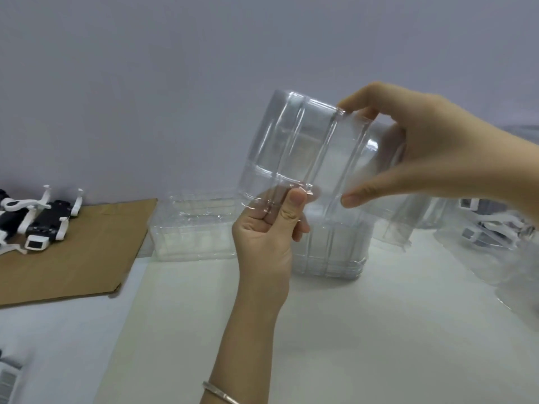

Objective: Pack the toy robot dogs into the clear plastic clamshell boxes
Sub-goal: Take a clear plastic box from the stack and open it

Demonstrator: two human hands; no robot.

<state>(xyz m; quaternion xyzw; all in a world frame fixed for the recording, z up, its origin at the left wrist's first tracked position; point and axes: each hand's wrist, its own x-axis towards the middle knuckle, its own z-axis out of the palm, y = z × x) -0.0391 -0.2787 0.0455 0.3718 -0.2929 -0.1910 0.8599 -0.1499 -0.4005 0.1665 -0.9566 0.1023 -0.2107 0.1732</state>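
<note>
Both hands hold a clear plastic clamshell box (294,147) up in the air above the table. My left hand (268,228) pinches its lower edge between thumb and fingers. My right hand (420,147) grips the box's right side, with the thumb below and the fingers over the top. The box holds nothing. Black and white toy robot dogs (38,220) lie on a sheet of brown cardboard (81,258) at the far left, apart from both hands.
A stack of nested clear boxes (329,252) stands on the white table right behind my left hand. Another clear box (192,228) sits open beside the cardboard. Packed boxes with dogs (490,225) lie at the right edge. A wall closes the back.
</note>
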